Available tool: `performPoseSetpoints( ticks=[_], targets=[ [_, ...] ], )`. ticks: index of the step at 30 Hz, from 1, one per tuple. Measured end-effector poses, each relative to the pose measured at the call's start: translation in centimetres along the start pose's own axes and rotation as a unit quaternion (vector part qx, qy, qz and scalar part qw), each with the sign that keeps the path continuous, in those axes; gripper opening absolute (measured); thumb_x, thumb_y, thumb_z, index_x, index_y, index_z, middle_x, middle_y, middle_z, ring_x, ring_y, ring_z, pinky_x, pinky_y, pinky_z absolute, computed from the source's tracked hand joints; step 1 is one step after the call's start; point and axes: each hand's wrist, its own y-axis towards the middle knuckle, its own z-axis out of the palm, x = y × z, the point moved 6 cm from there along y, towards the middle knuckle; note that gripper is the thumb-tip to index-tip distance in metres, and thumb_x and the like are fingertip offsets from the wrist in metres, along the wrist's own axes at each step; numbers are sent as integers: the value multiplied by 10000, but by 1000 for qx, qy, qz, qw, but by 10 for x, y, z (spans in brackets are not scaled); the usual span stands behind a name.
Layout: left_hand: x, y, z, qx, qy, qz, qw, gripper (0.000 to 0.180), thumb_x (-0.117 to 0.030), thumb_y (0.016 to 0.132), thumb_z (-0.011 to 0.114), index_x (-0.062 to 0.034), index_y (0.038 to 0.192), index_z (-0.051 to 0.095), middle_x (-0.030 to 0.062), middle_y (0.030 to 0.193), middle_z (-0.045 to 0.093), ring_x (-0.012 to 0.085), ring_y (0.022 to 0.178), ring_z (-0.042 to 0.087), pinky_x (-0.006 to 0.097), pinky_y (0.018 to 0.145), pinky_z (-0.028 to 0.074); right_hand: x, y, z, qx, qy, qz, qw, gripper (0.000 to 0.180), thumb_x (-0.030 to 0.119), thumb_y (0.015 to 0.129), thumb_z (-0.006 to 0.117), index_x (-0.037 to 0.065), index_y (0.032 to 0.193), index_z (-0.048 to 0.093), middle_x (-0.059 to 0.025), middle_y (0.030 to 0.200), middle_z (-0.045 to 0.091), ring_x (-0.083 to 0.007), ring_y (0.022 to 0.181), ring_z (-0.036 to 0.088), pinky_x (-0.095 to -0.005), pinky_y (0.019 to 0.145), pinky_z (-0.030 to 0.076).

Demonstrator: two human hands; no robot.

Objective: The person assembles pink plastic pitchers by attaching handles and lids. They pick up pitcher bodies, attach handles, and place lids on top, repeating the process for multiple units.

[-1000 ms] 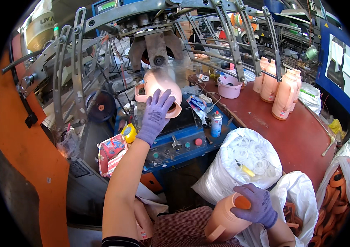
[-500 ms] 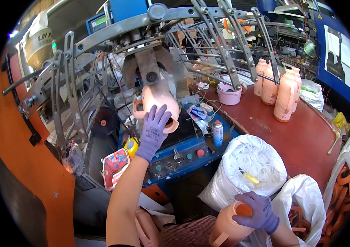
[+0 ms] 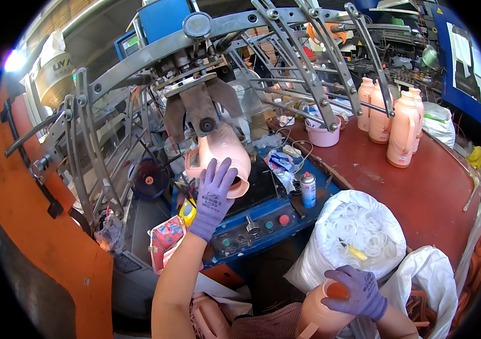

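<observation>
A pink plastic thermos jug (image 3: 220,148) lies tilted under the metal head of a machine, its handle to the left and its open end toward me. My left hand (image 3: 216,189), in a purple glove, is on that open end, with long fingers along the jug's side; its thumb is partly hidden. Low on the right, my gloved right hand (image 3: 359,294) grips a second pink jug (image 3: 322,313) around its open top, keeping it upright by my lap. Another pink jug (image 3: 209,317) lies beside my left forearm, partly covered.
A white sack (image 3: 359,212) of clear plastic rings stands before the red-brown table (image 3: 421,209), where several pink jugs (image 3: 403,133) stand. A blue control panel (image 3: 251,234), a spray can (image 3: 308,189) and a lilac bucket (image 3: 322,135) are nearby. Metal arms (image 3: 285,45) hang overhead.
The whole view has shifted a little, so the machine and table sit slightly lower and further right. Both hands stay on the same jugs.
</observation>
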Motion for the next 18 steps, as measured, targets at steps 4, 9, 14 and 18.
performPoseSetpoints(
  ticks=[4, 9, 14, 18],
  targets=[
    [-1, -1, -1, 2, 4, 1, 1000, 652, -50, 626, 780, -113, 1224, 529, 125, 1412, 493, 433, 1314, 431, 534, 1051, 382, 1, -2, 1, -10, -4, -9, 1000, 603, 552, 739, 748, 118, 1151, 678, -101, 1000, 643, -271, 837, 673, -371, 696, 537],
    [0, -8, -5, 16, 11, 1, 1000, 639, -56, 647, 767, -98, 1236, 521, 136, 1416, 487, 438, 1334, 415, 526, 1064, 377, 15, -12, 0, -29, -9, -22, 999, 589, 505, 723, 778, 119, 1154, 668, -81, 990, 640, -269, 823, 670, -380, 695, 534],
    [-76, -5, -27, -19, -242, -54, 969, 854, -162, 667, 803, -32, 1430, 440, 219, 1449, 434, 397, 1378, 388, 492, 1160, 288, 9, -34, -5, -78, -24, 4, 997, 622, 492, 754, 753, 103, 1223, 626, -86, 1027, 615, -287, 950, 641, -402, 767, 520],
    [-222, -99, -54, 272, -600, -30, 752, 879, -171, 627, 855, 13, 1394, 468, 222, 1433, 452, 393, 1304, 478, 455, 1091, 399, 25, -54, 4, -141, 228, -62, 962, 509, 300, 844, 744, 37, 1250, 584, -158, 1194, 622, -315, 1095, 622, -413, 943, 504]
  ],
)
